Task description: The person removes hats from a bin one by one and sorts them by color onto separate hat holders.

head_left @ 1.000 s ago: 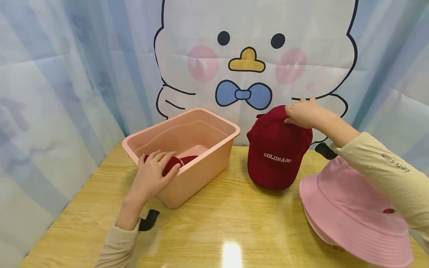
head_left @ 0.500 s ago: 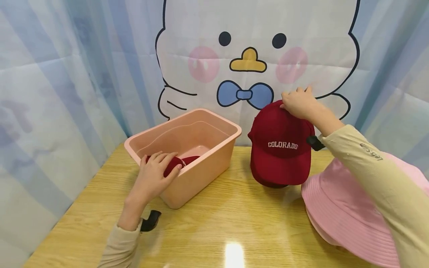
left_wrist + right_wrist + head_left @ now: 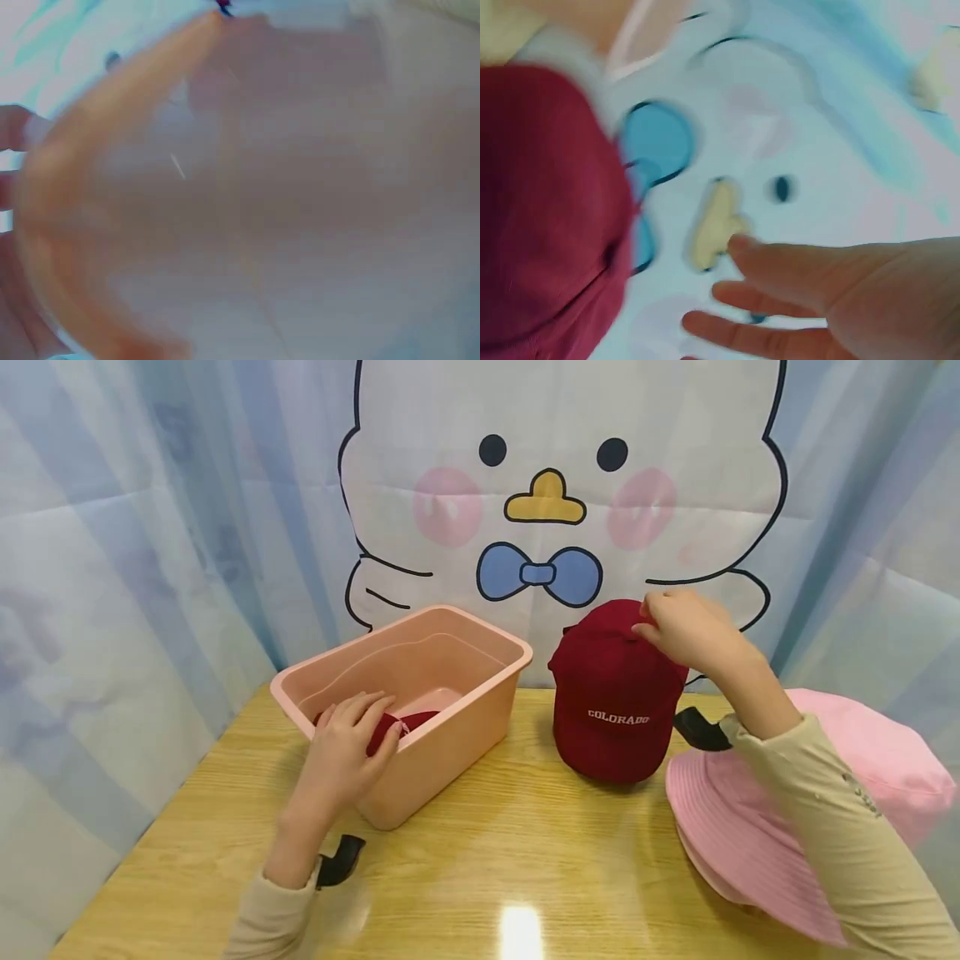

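Pink tub [image 3: 112, 225] fills the blurred left wrist view (nothing else readable); pink hat [image 3: 750, 827] is cut off.

A wooden table [image 3: 525, 852] holds everything. It is light yellow with thin lines in the wood, and a bright spot of light shines on it near the front edge. A pink tub [image 3: 450, 735] sits on the left part of the table, turned a little. A dark red cap [image 3: 611, 710] with the white word COLORADO is at the back, in the middle, its lower edge down at the table. A pink bucket hat [image 3: 720, 827] lies on the right side, just beside the red cap.
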A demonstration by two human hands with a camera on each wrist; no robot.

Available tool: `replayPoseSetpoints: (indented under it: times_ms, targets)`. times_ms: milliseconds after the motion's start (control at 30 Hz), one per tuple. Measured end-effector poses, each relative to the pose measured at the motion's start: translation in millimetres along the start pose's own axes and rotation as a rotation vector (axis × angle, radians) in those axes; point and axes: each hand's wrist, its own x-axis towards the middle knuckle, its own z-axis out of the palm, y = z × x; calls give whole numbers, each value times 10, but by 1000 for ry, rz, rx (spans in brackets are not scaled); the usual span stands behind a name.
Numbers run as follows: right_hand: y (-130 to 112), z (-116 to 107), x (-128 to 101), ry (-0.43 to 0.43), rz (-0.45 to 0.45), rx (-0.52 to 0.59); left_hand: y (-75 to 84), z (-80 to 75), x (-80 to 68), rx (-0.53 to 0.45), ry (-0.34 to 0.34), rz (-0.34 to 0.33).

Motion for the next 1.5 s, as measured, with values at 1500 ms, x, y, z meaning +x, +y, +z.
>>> replayPoseSetpoints:
  times_ms: [1500]
  targets:
    - [-353,1913,-820,158,1094,2102,799,4102,46,-1627,-320,-1225]
